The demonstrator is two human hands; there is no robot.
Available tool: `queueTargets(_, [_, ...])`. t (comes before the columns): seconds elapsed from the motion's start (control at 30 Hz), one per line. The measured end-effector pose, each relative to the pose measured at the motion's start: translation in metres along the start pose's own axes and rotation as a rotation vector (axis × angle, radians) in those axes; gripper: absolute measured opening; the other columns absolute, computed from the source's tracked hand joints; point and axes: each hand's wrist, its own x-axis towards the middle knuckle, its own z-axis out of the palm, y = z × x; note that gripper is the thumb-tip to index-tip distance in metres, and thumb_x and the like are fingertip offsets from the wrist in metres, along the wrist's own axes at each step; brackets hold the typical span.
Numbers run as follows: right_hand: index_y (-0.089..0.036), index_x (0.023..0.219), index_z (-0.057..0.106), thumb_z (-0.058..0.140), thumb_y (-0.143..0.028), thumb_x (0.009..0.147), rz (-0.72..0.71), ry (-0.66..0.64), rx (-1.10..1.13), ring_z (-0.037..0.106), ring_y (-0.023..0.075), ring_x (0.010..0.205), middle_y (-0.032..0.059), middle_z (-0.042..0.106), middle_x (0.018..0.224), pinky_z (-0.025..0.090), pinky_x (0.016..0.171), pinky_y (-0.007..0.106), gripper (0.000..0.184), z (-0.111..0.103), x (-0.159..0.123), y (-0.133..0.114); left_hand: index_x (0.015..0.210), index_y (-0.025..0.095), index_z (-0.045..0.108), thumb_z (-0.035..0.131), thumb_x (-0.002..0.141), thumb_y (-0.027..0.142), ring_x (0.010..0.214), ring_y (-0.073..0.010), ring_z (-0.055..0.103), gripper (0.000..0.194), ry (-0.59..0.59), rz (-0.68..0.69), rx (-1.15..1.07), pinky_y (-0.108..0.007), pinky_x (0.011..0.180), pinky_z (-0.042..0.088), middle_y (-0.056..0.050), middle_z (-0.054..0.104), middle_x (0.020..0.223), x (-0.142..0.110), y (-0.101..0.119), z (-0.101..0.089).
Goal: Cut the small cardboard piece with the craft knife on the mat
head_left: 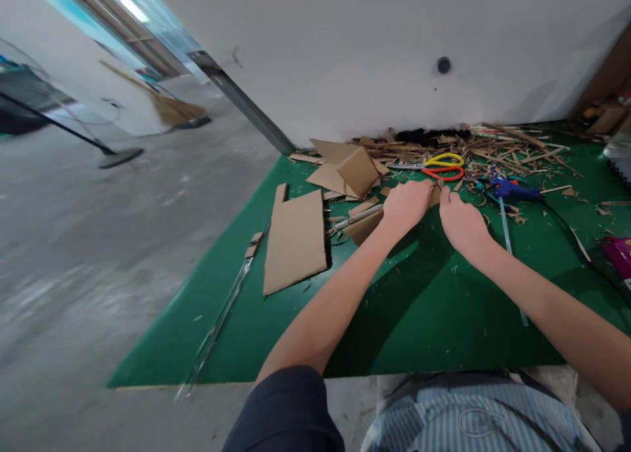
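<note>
Both of my hands meet over the green table point(384, 334), with a small cardboard piece point(434, 196) between them. My left hand point(407, 205) pinches it with closed fingers, and my right hand point(462, 219) grips it from the other side. Much of the piece is hidden by the fingers. Just beyond the hands lie scissors point(444, 166) with yellow and orange handles. A slim grey tool point(359, 217) rests by my left wrist on a cardboard scrap; its kind is unclear. To the right of my right hand sits a blue glue gun point(515, 189).
A flat cardboard sheet point(296, 242) and folded cardboard point(357, 171) lie left. Cardboard strips point(513, 150) pile along the white wall point(369, 58). Clear sticks point(217, 327) overhang the front edge. A black cord point(566, 232) trails right. A broom point(175, 110) stands beyond on the floor.
</note>
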Motion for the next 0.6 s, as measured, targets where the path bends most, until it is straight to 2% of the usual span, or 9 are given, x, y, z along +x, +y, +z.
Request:
queueTargets(0.17, [0.0,0.146,0.037,0.026,-0.001,0.093,0.01,-0.002,-0.011,0.073,0.027,0.089,0.0247,0.063,0.118,0.056,0.069,0.033,0.054,-0.0017,0.0093,-0.0023,0.108,0.02,0.065,0.033,0.099,0.032,0.091,-0.0323,0.071,0.035,0.011,-0.006,0.038,-0.04,0.076,0.053,-0.013,0.073,0.097,0.0001,-0.0002,-0.0002])
queueTargets(0.43, [0.003,0.148,0.032,0.027,-0.004,0.094,0.021,0.0,-0.088,0.073,0.0231,0.082,0.0261,0.061,0.117,0.056,0.066,0.03,0.055,0.0069,0.0014,-0.0012,0.109,0.021,0.065,0.03,0.101,0.035,0.093,-0.032,0.071,0.039,0.023,-0.044,0.034,-0.042,0.077,0.054,-0.012,0.073,0.098,0.0011,-0.0005,-0.0003])
queueTargets(0.6, [0.002,0.148,0.033,0.026,-0.005,0.095,0.032,-0.003,-0.1,0.073,0.0232,0.082,0.0257,0.062,0.116,0.056,0.066,0.031,0.054,0.0032,0.0014,-0.0016,0.113,0.02,0.064,0.029,0.101,0.034,0.093,-0.0313,0.072,0.039,0.014,-0.04,0.057,-0.043,0.078,0.054,-0.013,0.073,0.098,0.0011,-0.0004,0.0001])
